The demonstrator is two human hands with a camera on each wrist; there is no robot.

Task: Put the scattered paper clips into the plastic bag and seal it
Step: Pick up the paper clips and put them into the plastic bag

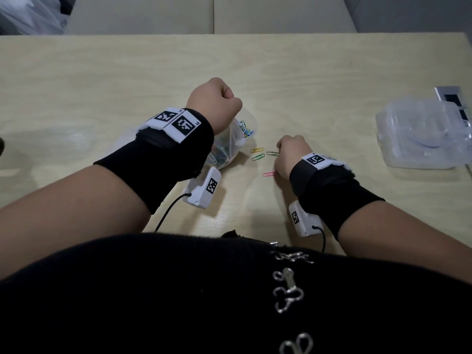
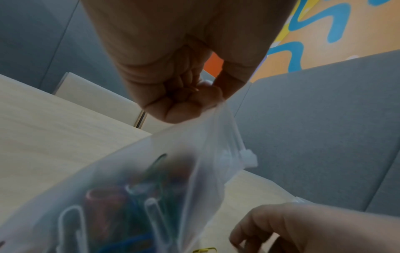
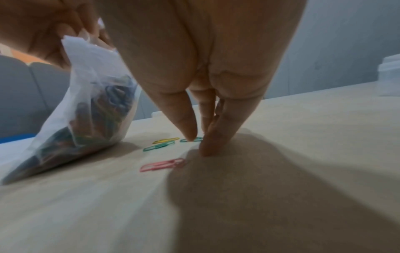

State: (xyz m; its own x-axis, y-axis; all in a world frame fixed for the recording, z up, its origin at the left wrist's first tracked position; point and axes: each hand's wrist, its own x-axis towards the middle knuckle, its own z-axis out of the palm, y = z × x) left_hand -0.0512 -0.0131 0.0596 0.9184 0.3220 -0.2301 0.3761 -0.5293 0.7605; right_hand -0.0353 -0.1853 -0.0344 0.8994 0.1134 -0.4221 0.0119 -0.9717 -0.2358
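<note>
A clear zip bag [image 1: 229,146] holding several coloured paper clips stands on the wooden table [image 1: 102,85]. My left hand [image 1: 217,98] pinches its top edge and holds it up; the left wrist view shows the fingers [image 2: 190,95] curled on the plastic [image 2: 129,188]. Right of the bag lie a yellow clip [image 1: 257,150], a green clip [image 1: 258,157] and a pink clip [image 1: 268,174]. My right hand [image 1: 279,154] is down on the table, thumb and fingertips [image 3: 190,135] closing on a dark green clip [image 3: 191,139] that lies flat.
A clear plastic box [image 1: 421,139] sits at the right of the table, with a metal socket panel [image 1: 452,95] behind it. Grey partition panels stand beyond the table's far edge. A crumpled plastic bag [image 1: 30,16] shows at the top left.
</note>
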